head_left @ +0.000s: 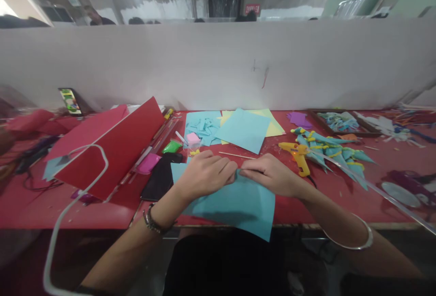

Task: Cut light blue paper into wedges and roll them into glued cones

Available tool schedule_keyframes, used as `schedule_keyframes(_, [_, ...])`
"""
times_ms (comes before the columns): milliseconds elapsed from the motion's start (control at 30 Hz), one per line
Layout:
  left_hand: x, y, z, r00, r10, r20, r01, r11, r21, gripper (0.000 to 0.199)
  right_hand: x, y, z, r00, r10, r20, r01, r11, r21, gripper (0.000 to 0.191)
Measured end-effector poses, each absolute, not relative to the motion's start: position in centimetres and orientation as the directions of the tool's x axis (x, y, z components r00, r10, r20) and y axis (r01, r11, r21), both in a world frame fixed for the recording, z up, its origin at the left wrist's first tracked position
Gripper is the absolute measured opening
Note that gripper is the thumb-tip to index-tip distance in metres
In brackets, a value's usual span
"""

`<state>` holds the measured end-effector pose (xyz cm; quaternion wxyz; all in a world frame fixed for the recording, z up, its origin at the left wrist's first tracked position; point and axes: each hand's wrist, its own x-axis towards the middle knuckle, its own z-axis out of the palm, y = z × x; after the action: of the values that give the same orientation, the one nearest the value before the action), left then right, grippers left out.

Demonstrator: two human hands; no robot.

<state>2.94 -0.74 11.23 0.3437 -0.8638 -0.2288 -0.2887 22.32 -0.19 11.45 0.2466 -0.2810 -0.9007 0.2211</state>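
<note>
A blue paper sheet (235, 205) lies at the front of the red table, its near corner hanging past the edge. At its upper edge my left hand (207, 173) is closed, fingers curled down on the paper. Close beside it, my right hand (272, 174) pinches the same edge between thumb and fingers. The fingertips of both hands nearly meet, and a small bit of blue paper shows between them. Just beyond the hands lies a thin stick (235, 155), with another blue sheet (243, 129) over yellow paper (272, 123) behind it.
A yellow glue gun (297, 153) and blue-and-yellow paper pieces (335, 150) lie to the right, before a brown tray (369, 130). Left are a black phone (158, 180), a red folded board (116, 150) and a white cable (61, 223). A white partition (218, 64) stands behind.
</note>
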Motion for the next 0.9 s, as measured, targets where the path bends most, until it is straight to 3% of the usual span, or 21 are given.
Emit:
schedule_keyframes(400, [-1.3, 0.1, 11.1, 0.775, 0.196, 0.601, 0.567, -0.634, -0.525, 0.019, 24.7, 0.2, 11.1, -0.707, 0.660, 0.255, 0.431, 0.688, -0.584, 0.036])
schedule_keyframes(533, [-3.0, 0.5, 10.7, 0.773, 0.249, 0.583, 0.591, -0.616, -0.521, 0.020, 25.2, 0.3, 11.1, -0.703, 0.664, 0.254, 0.449, 0.691, -0.566, 0.035])
schedule_keyframes(600, [-4.1, 0.7, 10.5, 0.740, 0.332, 0.585, 0.641, -0.613, -0.462, 0.021, 25.6, 0.3, 11.2, -0.693, 0.677, 0.247, 0.465, 0.681, -0.565, 0.034])
schedule_keyframes(700, [-6.0, 1.1, 10.1, 0.534, 0.587, 0.609, 0.821, -0.532, -0.207, 0.021, 26.6, 0.4, 11.3, -0.639, 0.735, 0.226, 0.499, 0.621, -0.604, 0.033])
schedule_keyframes(800, [-6.7, 1.3, 9.0, 0.164, 0.832, 0.531, 0.896, -0.350, 0.272, 0.018, 27.2, 0.5, 10.9, -0.498, 0.834, 0.239, 0.492, 0.499, -0.714, 0.034])
schedule_keyframes(833, [-6.4, 1.3, 8.4, 0.076, 0.889, 0.451, 0.825, -0.310, 0.473, 0.018, 27.2, 0.6, 10.6, -0.435, 0.865, 0.250, 0.469, 0.455, -0.757, 0.036])
schedule_keyframes(900, [-5.4, 1.0, 6.8, -0.028, 0.965, 0.262, 0.505, -0.213, 0.836, 0.027, 26.7, 0.7, 9.7, -0.308, 0.914, 0.262, 0.403, 0.375, -0.835, 0.038])
